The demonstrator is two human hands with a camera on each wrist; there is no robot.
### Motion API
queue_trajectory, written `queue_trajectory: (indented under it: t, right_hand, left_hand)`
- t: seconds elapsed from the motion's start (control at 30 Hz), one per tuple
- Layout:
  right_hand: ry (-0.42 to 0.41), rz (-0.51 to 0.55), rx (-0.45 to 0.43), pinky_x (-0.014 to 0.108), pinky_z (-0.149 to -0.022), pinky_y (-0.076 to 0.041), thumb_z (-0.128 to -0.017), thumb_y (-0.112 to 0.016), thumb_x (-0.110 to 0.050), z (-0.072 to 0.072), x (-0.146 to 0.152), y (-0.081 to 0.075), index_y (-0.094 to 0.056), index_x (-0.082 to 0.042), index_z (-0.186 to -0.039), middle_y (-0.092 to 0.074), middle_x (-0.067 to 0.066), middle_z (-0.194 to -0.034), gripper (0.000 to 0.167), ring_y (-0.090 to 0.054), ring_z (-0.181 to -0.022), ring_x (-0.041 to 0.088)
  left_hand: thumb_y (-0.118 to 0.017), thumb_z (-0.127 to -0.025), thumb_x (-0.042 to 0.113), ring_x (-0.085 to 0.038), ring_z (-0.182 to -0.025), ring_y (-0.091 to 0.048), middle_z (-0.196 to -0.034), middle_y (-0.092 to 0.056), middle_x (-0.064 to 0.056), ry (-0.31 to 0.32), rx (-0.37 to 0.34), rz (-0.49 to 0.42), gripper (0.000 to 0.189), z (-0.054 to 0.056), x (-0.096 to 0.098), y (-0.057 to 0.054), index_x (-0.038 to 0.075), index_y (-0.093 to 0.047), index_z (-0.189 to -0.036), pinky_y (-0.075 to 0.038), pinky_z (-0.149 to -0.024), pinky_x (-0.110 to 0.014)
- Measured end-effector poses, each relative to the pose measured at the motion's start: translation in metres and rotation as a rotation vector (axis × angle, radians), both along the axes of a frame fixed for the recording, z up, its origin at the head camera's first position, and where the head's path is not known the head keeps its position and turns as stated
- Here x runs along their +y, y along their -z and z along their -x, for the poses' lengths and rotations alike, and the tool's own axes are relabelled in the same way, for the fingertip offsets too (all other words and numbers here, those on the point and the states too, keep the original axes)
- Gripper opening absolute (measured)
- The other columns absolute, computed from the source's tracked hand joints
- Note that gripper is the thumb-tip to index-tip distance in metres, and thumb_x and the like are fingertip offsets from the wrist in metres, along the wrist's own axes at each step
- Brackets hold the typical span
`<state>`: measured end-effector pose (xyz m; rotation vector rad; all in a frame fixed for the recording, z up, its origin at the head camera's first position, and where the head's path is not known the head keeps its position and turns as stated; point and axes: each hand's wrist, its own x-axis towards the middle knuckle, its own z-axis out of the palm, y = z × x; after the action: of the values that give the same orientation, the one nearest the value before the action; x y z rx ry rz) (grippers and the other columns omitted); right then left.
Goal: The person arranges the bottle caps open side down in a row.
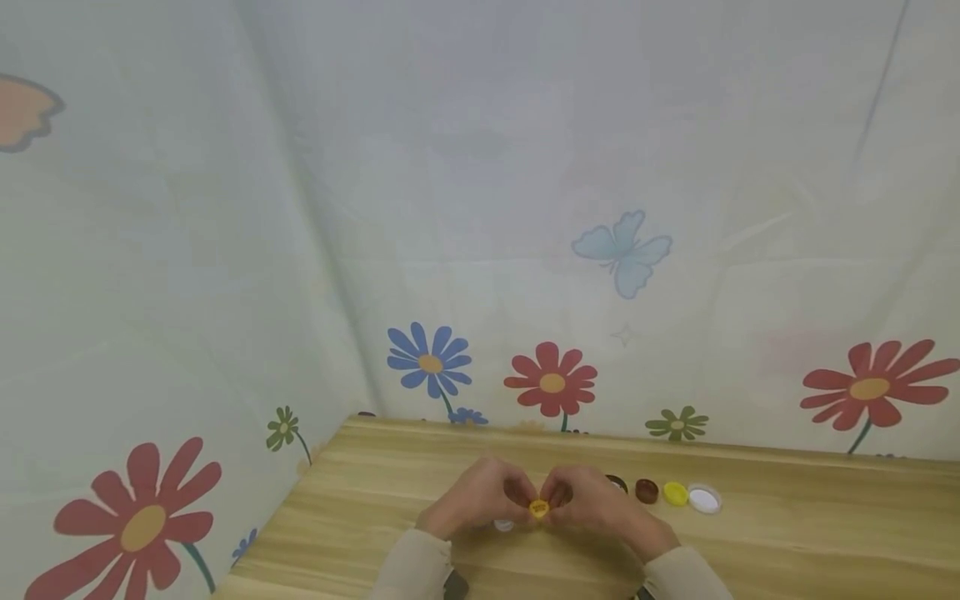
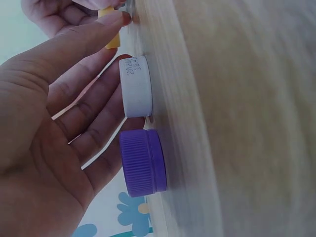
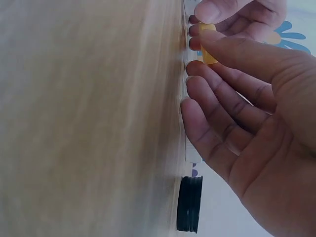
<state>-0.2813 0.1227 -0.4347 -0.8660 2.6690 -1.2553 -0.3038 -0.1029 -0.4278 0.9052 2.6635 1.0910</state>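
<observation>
Over the table, a small yellow bottle cap (image 1: 539,507) with dark print on its top is pinched between both hands. My left hand (image 1: 480,500) grips one side with thumb and forefinger, and my right hand (image 1: 592,502) pinches the other side. In the left wrist view, the left hand's other fingers extend behind a white cap (image 2: 136,89) with printed characters; a ribbed purple cap (image 2: 142,163) stands beside it. In the right wrist view, the remaining right fingers are loosely bent near the tabletop, and a black cap (image 3: 190,205) lies beyond the little finger.
To the right of the hands a row of caps lies on the wooden table (image 1: 810,533): a brown one (image 1: 647,491), a yellow one (image 1: 676,493) and a white one (image 1: 705,499). A pale round cap (image 1: 503,525) lies below the left hand. Flowered cloth (image 1: 480,208) hangs behind.
</observation>
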Motion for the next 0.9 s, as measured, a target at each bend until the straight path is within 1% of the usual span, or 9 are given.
queue_trajectory:
  t: [0.1,0.23,0.43,0.63,0.9]
  right_hand:
    - [-0.013,0.003,-0.002,0.030,-0.075,-0.054,-0.087,-0.088,-0.008,-0.0009,-0.0007,-0.0003,-0.071,-0.010,-0.097,-0.070,-0.004,-0.089,0.020,-0.063,-0.083,0.016]
    - [-0.025,0.007,-0.008,0.030,-0.074,-0.053,-0.086,-0.089,-0.007,-0.0019,-0.0014,-0.0002,-0.071,-0.009,-0.096,-0.069,-0.004,-0.088,0.021,-0.062,-0.083,0.017]
    - [-0.029,-0.006,-0.003,0.029,-0.071,-0.052,-0.084,-0.089,-0.006,-0.0027,-0.0024,0.0018,-0.070,-0.010,-0.094,-0.068,-0.005,-0.084,0.022,-0.061,-0.079,0.014]
    - [-0.033,-0.014,-0.011,0.028,-0.069,-0.051,-0.082,-0.089,-0.004,-0.0032,-0.0035,0.0026,-0.070,-0.009,-0.093,-0.066,-0.004,-0.083,0.023,-0.060,-0.077,0.013]
    - [-0.039,-0.017,-0.015,0.029,-0.070,-0.051,-0.082,-0.089,-0.004,-0.0031,-0.0038,0.0027,-0.070,-0.009,-0.094,-0.066,-0.004,-0.084,0.023,-0.060,-0.078,0.014]
  left_hand:
    - [-0.096,-0.076,0.009,-0.003,-0.077,-0.065,-0.081,-0.074,0.012,0.001,-0.005,0.006,0.020,-0.0001,0.0003,0.0004,0.015,-0.081,-0.088,-0.055,-0.080,-0.023]
    - [-0.096,-0.076,0.008,-0.004,-0.075,-0.066,-0.079,-0.073,0.012,-0.004,-0.024,0.010,0.020,-0.0005,0.0013,0.0008,0.014,-0.081,-0.087,-0.055,-0.077,-0.022]
    - [-0.095,-0.078,0.008,-0.006,-0.074,-0.065,-0.079,-0.072,0.011,-0.020,-0.052,0.034,0.018,-0.0022,0.0036,-0.0006,0.014,-0.082,-0.087,-0.056,-0.076,-0.022]
    - [-0.096,-0.077,0.009,-0.006,-0.073,-0.063,-0.079,-0.072,0.010,-0.021,-0.044,0.058,0.017,-0.0036,0.0045,-0.0027,0.014,-0.082,-0.087,-0.055,-0.074,-0.022]
    - [-0.096,-0.077,0.009,-0.005,-0.073,-0.062,-0.080,-0.073,0.010,-0.013,-0.045,0.078,0.017,-0.0040,0.0041,-0.0048,0.013,-0.082,-0.086,-0.055,-0.071,-0.022]
